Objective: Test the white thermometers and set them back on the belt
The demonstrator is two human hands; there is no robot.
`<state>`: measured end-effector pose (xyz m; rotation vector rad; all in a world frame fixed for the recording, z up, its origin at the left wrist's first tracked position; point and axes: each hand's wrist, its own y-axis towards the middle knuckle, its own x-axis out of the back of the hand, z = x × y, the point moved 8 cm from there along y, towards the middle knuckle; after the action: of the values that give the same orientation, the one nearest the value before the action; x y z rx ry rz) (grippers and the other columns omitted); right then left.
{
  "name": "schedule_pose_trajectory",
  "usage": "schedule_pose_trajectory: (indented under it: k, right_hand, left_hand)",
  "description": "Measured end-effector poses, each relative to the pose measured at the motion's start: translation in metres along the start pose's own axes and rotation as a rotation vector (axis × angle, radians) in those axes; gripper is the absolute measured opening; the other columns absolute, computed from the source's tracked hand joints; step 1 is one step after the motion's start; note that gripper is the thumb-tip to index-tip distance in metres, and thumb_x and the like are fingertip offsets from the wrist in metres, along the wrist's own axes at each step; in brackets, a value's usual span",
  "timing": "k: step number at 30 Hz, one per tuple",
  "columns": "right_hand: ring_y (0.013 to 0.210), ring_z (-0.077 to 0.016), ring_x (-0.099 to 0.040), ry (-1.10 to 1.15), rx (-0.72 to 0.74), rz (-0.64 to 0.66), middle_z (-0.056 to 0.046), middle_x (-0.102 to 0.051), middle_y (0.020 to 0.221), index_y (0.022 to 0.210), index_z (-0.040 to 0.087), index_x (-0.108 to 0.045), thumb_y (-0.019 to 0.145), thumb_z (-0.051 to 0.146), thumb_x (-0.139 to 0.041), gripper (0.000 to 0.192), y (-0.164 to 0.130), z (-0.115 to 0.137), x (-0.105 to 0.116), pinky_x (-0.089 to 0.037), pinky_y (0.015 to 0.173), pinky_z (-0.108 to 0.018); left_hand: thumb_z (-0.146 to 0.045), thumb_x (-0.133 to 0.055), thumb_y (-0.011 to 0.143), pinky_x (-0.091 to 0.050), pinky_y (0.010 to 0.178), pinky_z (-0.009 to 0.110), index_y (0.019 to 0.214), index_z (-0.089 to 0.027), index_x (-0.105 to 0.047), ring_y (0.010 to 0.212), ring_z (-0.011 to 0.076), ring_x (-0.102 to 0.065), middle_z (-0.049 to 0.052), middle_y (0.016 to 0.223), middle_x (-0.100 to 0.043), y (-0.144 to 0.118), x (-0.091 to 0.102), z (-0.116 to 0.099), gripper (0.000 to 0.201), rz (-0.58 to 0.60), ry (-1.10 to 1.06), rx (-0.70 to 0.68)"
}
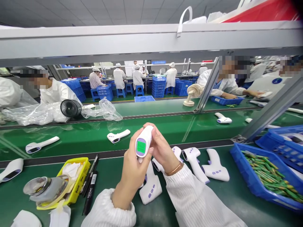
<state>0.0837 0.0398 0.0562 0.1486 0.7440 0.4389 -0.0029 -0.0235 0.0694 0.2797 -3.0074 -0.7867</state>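
Held up in front of me is a white infrared thermometer (147, 136) whose small screen glows green. My left hand (131, 165) is closed around its lower left side. My right hand (163, 151) grips it from the right, with fingers along the top and side; the handle is mostly hidden by the hands. Below them, another thermometer (151, 189) with purple buttons lies on the bench. To the right of my right wrist lie more of the same kind, one thermometer (194, 162) angled and another thermometer (216, 167) on its side.
A green conveyor belt (85, 138) carries spaced thermometers. At left stand a yellow tray (80, 186), black markers (90, 192) and a glass jar (39, 189). A blue bin (246, 176) of green parts sits right. A metal post (208, 83) rises ahead; co-workers sit beyond.
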Motion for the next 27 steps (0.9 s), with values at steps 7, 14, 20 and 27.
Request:
schedule_pose_trajectory:
  k: [7, 14, 20, 27]
  right_hand:
    - [0.064, -0.0120, -0.051, 0.062, 0.031, -0.008, 0.002, -0.058, 0.084, 0.103, 0.026, -0.063, 0.078, 0.038, -0.070, 0.029, -0.001, 0.003, -0.004, -0.044, 0.055, -0.021]
    - [0.066, -0.0110, -0.051, 0.153, 0.033, 0.004, 0.003, -0.059, 0.085, 0.092, 0.025, -0.063, 0.072, 0.032, -0.073, 0.023, -0.003, 0.002, -0.005, -0.044, 0.060, -0.020]
    - [0.067, -0.0108, -0.053, 0.156, -0.013, -0.011, 0.004, -0.060, 0.086, 0.095, 0.026, -0.062, 0.073, 0.032, -0.072, 0.025, -0.002, -0.004, -0.003, -0.045, 0.061, -0.021]
    - [0.066, -0.0107, -0.054, 0.167, -0.019, 0.011, 0.004, -0.061, 0.085, 0.093, 0.025, -0.062, 0.073, 0.031, -0.073, 0.024, 0.000, -0.005, -0.002, -0.046, 0.060, -0.021]
  left_hand:
    - [-0.027, -0.069, 0.083, -0.051, 0.089, 0.035, 0.137, -0.030, -0.053, 0.104, 0.0271, -0.064, 0.009, 0.129, -0.061, -0.003, -0.003, -0.010, 0.056, 0.041, 0.025, 0.046]
    - [-0.020, -0.071, 0.081, -0.047, 0.096, 0.028, 0.135, -0.029, -0.055, 0.121, 0.0265, -0.058, 0.007, 0.137, -0.057, -0.007, -0.006, -0.023, 0.057, 0.052, 0.042, -0.016]
    - [-0.015, -0.077, 0.073, -0.047, 0.096, 0.030, 0.126, -0.027, -0.062, 0.120, 0.0285, -0.059, 0.008, 0.132, -0.061, -0.006, -0.002, -0.022, 0.057, -0.010, -0.052, 0.062]
    - [-0.017, -0.078, 0.073, -0.051, 0.088, 0.030, 0.129, -0.029, -0.060, 0.111, 0.0277, -0.062, 0.008, 0.129, -0.062, -0.007, -0.002, -0.017, 0.059, -0.022, -0.025, 0.095]
